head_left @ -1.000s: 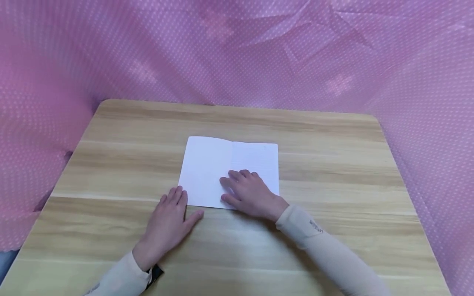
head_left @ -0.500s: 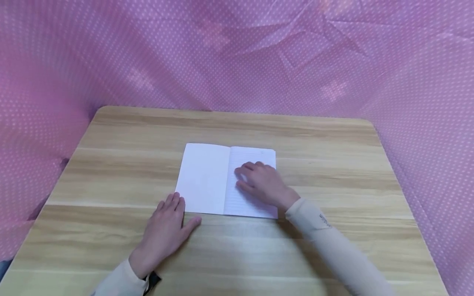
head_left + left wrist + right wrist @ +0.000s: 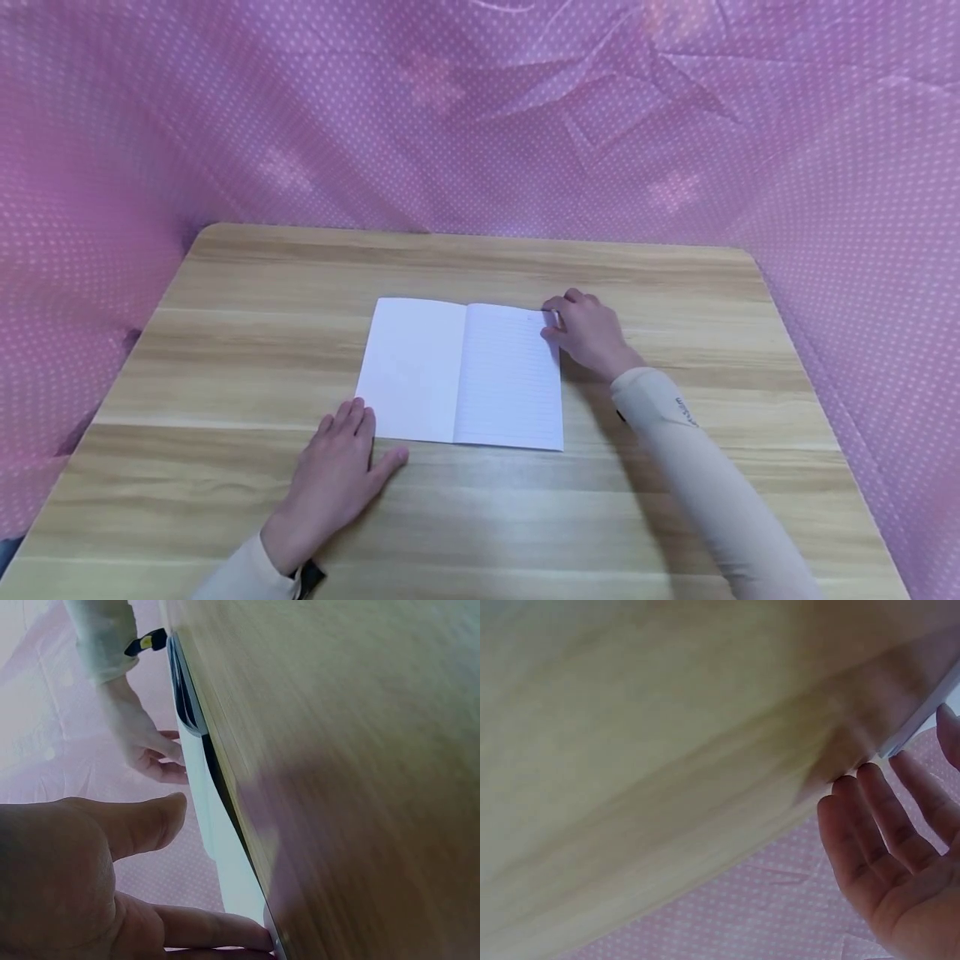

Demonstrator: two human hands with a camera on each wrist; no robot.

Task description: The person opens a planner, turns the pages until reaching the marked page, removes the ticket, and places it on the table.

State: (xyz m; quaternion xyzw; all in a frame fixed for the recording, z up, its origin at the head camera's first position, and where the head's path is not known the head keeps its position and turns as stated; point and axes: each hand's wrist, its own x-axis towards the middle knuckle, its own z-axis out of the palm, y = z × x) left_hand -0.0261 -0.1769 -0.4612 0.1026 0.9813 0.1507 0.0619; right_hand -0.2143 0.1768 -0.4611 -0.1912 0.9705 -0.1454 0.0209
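Note:
An open notebook [image 3: 420,371] lies on the wooden table in the head view, its left page blank and its right page [image 3: 506,379] lined. My left hand [image 3: 330,475] is spread flat, fingertips resting on the notebook's lower left corner and thumb held out apart from it. At the top right corner of the lined page is my right hand [image 3: 592,333], its fingers bent slightly. In the right wrist view, the right hand's fingertips [image 3: 866,771] meet the table and the notebook corner [image 3: 892,746]; thumb and forefinger stand apart.
The wooden table [image 3: 675,317] has rounded far corners. Pink dotted cloth [image 3: 480,125] hangs behind it and along both sides. A dark band [image 3: 309,575] shows at the left wrist.
My right hand has moved from the middle of the notebook rightward and away to its top right corner, uncovering the lined page. My left hand has stayed at the lower left corner.

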